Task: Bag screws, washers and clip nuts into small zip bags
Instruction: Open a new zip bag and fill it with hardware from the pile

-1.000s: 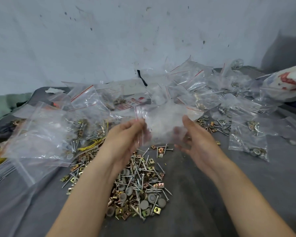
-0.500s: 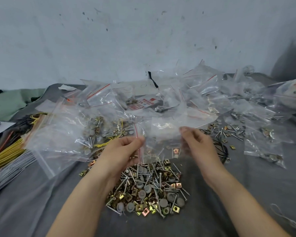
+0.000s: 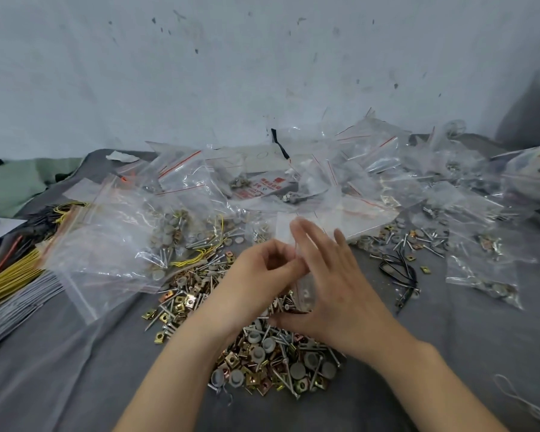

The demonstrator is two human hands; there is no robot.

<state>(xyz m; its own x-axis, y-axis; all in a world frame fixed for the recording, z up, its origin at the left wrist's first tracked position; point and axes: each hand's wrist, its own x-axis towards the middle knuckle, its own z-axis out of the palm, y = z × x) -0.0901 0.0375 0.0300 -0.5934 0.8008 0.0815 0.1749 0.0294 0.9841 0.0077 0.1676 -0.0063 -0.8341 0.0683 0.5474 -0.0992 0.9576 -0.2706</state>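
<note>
A heap of screws, grey washers and brass clip nuts point(image 3: 272, 363) lies on the grey cloth in front of me. Above it my left hand point(image 3: 262, 275) pinches the edge of a small clear zip bag point(image 3: 306, 288) between thumb and fingers. My right hand point(image 3: 331, 282) is on the same bag, its fingers spread over the front and its thumb low near the heap. The bag hangs between both hands and is mostly hidden by them; what it holds I cannot tell.
Many clear zip bags point(image 3: 175, 194), some filled, are piled behind and to the right point(image 3: 480, 275). A big clear bag point(image 3: 106, 244) lies at left by yellow wires point(image 3: 10, 275). A black cable point(image 3: 399, 272) is at right. A wall point(image 3: 262, 73) stands behind.
My hands have come together over the heap; the bag, earlier stretched wide between them, is now bunched between the two hands. The camera has tilted down and nearer.
</note>
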